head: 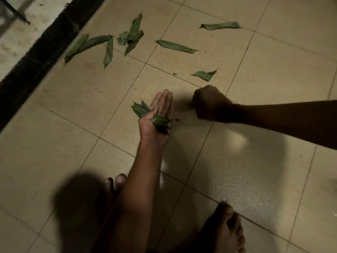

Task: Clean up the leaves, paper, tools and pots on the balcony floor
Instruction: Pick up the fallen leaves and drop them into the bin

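Two bare feet [226,229] stand at six o'clock on the tiled floor [255,170], the left one mostly behind the left forearm. The left hand [156,119] lies palm up near the centre, fingers straight and together, with a small bunch of leaves [160,122] resting on the palm and one piece [140,109] poking out past its left edge. Just beside it at three o'clock, the right hand [209,103] is curled into a fist, knuckles up, low over the floor (it is in shadow, so whether it grips anything cannot be told). More leaves lie loose on the tiles: a cluster [109,42] at eleven o'clock near the dark sill [36,57], a long leaf [176,46] at twelve, another [220,25] at one o'clock, and a torn one [205,74] just above the right hand.
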